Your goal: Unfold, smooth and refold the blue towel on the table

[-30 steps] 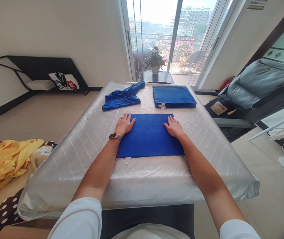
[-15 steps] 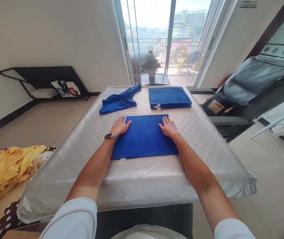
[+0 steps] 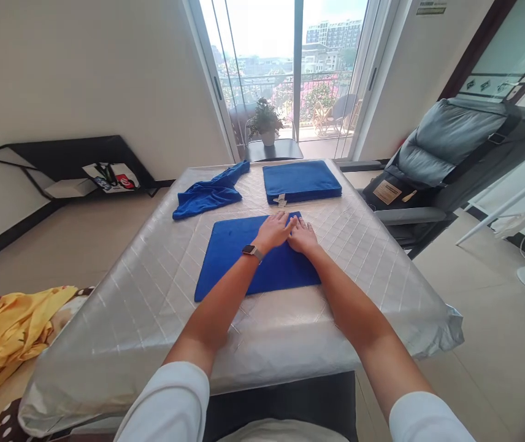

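A blue cloth [image 3: 230,252] lies flat and folded into a rectangle in front of me. My left hand [image 3: 275,231] rests on its upper right part, fingers stretched out, with a watch on the wrist. Right beside it, my right hand [image 3: 303,236] lies flat at the cloth's far right corner, fingers extended. The two hands touch or nearly touch. Beyond them is a neat stack of folded blue cloths [image 3: 303,181] with a white tag at its front edge. To the left of the stack lies a crumpled blue cloth [image 3: 210,195].
A silvery quilted cover [image 3: 152,294] drapes the table. Past its far edge, a potted plant [image 3: 267,120] stands on a chair. A grey padded recliner [image 3: 456,147] is at the right. Yellow fabric [image 3: 14,337] lies at the lower left, and a black frame [image 3: 73,156] leans by the wall.
My left hand has moved right, from the cloth's left edge across to beside my right hand. The right hand stays at the right corner. The view has shifted slightly.
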`<state>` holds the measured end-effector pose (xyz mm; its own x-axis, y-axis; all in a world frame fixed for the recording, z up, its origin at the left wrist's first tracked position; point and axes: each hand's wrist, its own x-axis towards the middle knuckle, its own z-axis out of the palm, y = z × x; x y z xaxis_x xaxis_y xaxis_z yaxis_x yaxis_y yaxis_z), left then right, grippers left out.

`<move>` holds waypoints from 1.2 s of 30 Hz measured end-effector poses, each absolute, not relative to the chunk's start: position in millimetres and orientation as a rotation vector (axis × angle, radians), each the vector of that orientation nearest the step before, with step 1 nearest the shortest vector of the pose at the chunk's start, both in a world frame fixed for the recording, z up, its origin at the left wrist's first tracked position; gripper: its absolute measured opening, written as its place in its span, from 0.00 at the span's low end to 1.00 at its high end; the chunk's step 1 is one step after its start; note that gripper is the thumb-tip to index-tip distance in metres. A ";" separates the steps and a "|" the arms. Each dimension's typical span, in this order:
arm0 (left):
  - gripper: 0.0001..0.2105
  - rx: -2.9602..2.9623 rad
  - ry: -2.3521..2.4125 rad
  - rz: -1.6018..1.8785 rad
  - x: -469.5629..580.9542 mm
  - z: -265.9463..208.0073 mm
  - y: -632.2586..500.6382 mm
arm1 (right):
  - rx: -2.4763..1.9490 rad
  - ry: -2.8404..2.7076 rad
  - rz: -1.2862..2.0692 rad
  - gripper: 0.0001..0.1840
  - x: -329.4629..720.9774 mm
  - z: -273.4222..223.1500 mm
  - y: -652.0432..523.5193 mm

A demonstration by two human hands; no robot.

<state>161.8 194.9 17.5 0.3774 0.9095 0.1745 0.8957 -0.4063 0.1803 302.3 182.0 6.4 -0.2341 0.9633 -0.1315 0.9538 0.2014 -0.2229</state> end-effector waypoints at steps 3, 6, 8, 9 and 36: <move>0.28 2.591 1.540 0.465 201.3 -1.9 188.6 | -1.892 -2.499 0.322 0.42 306.2 6.3 178.8; 0.28 2.544 1.521 0.502 195.5 -14.1 187.0 | -1.896 -2.498 0.306 0.41 306.7 7.1 177.5; 0.31 2.474 1.604 0.495 177.2 -17.0 186.0 | -1.915 -2.448 0.332 0.38 305.0 7.9 178.2; 0.32 2.447 1.647 0.469 166.2 -17.1 185.0 | -1.922 -2.423 0.344 0.37 303.9 8.3 178.8; 0.43 2.078 2.188 0.265 -7.8 -13.5 157.3 | -2.029 -2.303 0.221 0.36 297.1 23.7 196.6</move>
<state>-7.8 157.3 -13.5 -0.0553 0.9977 0.0391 0.9781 0.0463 0.2029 297.1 196.6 23.7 -0.1295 0.9905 -0.0466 0.9813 0.1212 -0.1495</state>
